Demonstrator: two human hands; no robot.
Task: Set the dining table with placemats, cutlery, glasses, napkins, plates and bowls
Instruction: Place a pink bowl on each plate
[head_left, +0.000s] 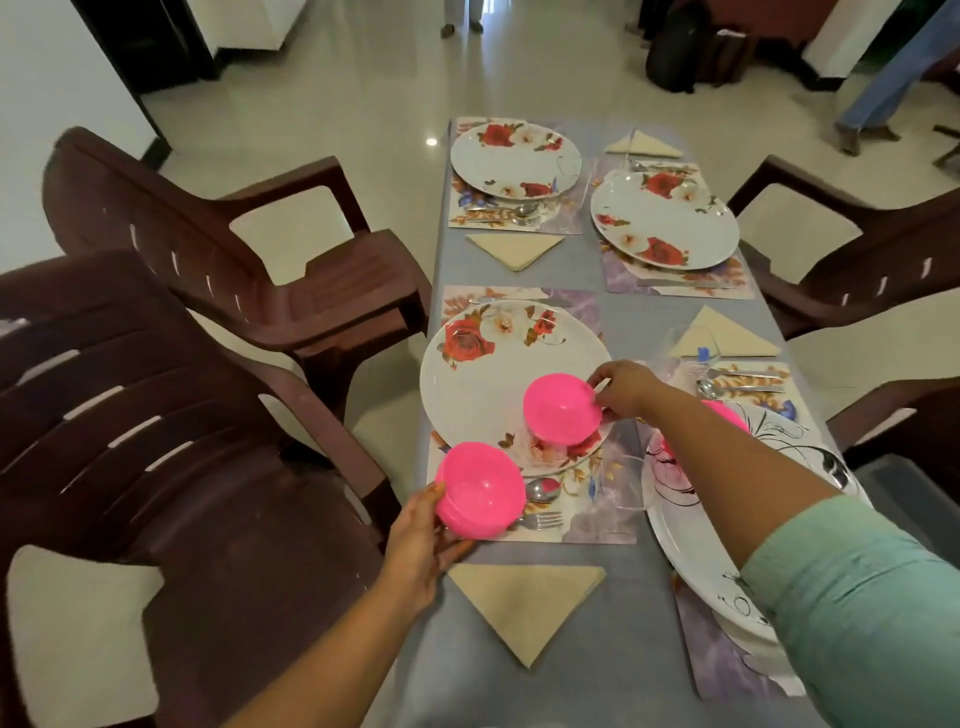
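Observation:
My left hand (422, 545) holds a stack of pink bowls (480, 491) from below at the table's left edge. My right hand (621, 388) pinches the rim of another pink bowl (561, 410) over the near-left flowered plate (498, 384). A third pink bowl (727, 410) peeks out behind my right forearm, on the near-right plate (696, 519). Two more flowered plates (514, 161) (665, 228) lie on placemats at the far end. A spoon (543, 489) and fork (540, 519) lie beside the stack. A folded beige napkin (524, 603) lies near me.
Dark brown plastic chairs stand at the left (182, 415) and right (857, 260) of the grey table (623, 322). A clear glass (691, 345) stands by the right napkin (727, 335), with cutlery (743, 382) beside it. A person's legs (883, 93) are at the far right.

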